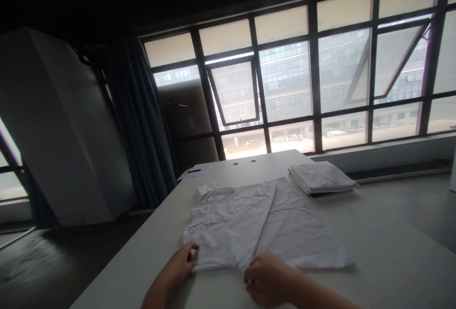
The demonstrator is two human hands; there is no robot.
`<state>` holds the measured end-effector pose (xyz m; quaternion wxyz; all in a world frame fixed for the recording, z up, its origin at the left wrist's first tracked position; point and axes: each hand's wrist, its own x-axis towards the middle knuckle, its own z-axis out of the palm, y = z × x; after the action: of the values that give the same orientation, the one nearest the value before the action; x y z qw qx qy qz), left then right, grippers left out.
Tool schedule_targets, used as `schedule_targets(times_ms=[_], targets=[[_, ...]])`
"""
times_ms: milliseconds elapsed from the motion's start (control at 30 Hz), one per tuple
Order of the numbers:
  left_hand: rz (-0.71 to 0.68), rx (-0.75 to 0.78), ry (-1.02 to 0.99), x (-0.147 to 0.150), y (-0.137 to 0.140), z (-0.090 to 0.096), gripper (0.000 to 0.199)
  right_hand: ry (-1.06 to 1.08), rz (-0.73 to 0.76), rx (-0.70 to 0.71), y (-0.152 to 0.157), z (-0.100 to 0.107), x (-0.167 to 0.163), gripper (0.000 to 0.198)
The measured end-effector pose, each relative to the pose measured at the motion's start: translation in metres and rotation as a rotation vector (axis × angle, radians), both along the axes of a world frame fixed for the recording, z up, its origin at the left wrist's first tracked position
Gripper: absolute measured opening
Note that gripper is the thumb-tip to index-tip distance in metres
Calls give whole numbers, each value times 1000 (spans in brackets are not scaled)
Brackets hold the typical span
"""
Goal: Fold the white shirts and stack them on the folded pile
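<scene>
A white shirt (pixel 245 223) lies spread on the white table (pixel 142 247), its collar end at the far left and its front placket running slantwise through the middle. One side is partly folded over, with wrinkles in the cloth. My left hand (pixel 180 264) pinches the shirt's near left corner between thumb and fingers. At the near edge, by the lower end of the placket, my right hand (pixel 267 278) is closed on the cloth. The fingertips of that hand are partly hidden.
A stack of folded white cloth (pixel 322 177) lies at the table's far right. Paper with a blue pen (pixel 194 170) is at the far left edge. Two round holes show near the far end. Beyond stand windows (pixel 285 81), a dark curtain (pixel 138 123) and a pillar (pixel 67 133).
</scene>
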<state>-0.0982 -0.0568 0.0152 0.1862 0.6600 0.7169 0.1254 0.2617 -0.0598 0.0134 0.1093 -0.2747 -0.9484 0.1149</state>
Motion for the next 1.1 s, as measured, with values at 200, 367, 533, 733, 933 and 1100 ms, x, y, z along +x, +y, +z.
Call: schedule_targets(times_ms=[200,367,533,733,933,1100], targets=[[-85,275,62,48,1,16,33,69,60,-83,-8,-2,-3,29],[-394,348,7,129,-4,9,34,179,-119,-74,10,14,5,23],[-564,109,101,167,-8,-7,76,168,-542,31,55,5,40,38],[-562,-72,148,176,-14,4,80,-175,-737,-111,78,-32,68,85],[-538,-310,92,174,-29,30,97,-310,-741,-77,51,-8,56,87],[-441,-91,-93,170,-44,38,31,-256,-598,-142,54,19,81,59]])
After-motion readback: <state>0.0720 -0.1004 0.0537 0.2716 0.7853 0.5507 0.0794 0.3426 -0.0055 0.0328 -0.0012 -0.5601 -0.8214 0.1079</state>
